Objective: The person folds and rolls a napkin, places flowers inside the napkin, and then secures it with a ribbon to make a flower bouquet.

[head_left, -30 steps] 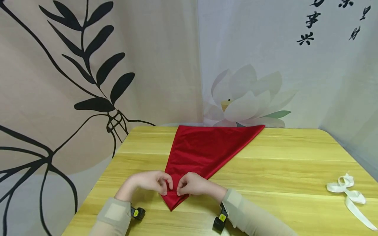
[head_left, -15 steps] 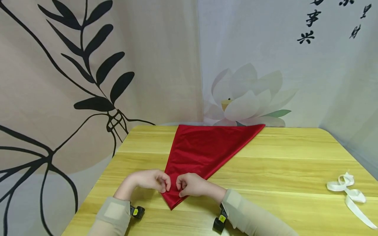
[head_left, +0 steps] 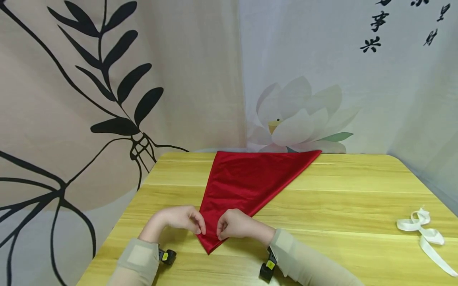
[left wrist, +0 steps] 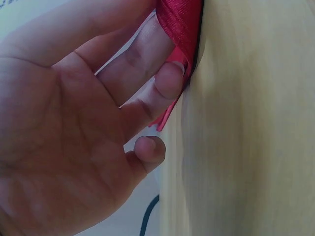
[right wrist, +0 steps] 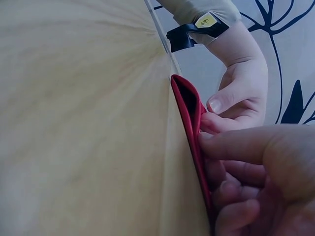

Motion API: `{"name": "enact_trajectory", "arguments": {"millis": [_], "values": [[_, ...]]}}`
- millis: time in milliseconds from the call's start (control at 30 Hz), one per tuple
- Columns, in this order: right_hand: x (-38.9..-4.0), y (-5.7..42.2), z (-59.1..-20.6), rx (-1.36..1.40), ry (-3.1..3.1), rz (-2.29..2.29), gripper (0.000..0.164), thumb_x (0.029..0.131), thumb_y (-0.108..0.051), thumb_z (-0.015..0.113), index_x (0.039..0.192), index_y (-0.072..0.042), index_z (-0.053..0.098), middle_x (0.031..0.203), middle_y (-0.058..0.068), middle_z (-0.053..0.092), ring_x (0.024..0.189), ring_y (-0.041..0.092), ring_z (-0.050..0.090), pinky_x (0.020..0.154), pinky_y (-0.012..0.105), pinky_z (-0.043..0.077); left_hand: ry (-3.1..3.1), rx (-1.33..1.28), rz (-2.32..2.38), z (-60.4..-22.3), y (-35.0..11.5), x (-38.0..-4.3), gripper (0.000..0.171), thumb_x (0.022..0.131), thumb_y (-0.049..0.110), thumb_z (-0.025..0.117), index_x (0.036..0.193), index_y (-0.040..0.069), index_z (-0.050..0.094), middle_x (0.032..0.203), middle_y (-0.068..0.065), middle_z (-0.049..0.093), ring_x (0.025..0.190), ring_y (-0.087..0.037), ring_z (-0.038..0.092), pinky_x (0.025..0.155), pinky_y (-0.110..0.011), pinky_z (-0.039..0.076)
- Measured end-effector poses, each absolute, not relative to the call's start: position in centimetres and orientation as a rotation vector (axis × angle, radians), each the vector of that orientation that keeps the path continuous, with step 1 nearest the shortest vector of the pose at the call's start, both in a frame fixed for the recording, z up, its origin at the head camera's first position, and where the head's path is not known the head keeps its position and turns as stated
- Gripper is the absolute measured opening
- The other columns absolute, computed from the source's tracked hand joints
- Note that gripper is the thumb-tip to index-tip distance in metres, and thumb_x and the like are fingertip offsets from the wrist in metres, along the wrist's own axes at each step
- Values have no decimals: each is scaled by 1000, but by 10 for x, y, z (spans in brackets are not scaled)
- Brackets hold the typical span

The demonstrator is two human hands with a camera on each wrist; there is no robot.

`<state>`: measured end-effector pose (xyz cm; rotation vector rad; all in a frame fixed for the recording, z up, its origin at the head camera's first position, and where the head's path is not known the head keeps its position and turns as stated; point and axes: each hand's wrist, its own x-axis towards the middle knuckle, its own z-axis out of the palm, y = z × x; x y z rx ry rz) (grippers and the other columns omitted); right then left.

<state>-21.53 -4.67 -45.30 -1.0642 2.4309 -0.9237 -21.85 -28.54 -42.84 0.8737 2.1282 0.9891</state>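
Observation:
A red cloth (head_left: 247,182), folded to a long pointed shape, lies on the table with its narrow tip toward me. Near that tip, my left hand (head_left: 182,218) pinches the cloth at its left edge. My right hand (head_left: 236,224) pinches it close by on the right side, fingers curled and facing the left hand. From the right wrist, the folded cloth edge (right wrist: 189,108) gapes a little, with thumb and fingertips of both hands at it. In the left wrist view, red cloth (left wrist: 182,24) partly covers the left fingertips, so their exact hold is hidden.
A white ribbon (head_left: 418,230) lies loosely curled at the right of the wooden table (head_left: 340,198). Behind the table hangs a printed curtain (head_left: 193,79) with plant and lotus patterns. Wrist cameras (head_left: 267,271) sit under both sleeves.
Both hands have stayed near the cloth's tip, shifting only slightly. The gap between the fingertips is a little wider than a second ago. The cloth lies almost the same.

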Motion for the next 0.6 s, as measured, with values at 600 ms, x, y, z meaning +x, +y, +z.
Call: {"name": "enact_trajectory", "arguments": {"millis": [600], "values": [[-219,-41,-455,-1076,2398,-992,12,73,-8,81,70,-19,75,61,-20,62,61,-6,55,60,16,46,2063,858,1018,-429,-287,-219,15,84,2,69,98,-2,73,91,-2,71,81,-6,61,73,-22,49]]}}
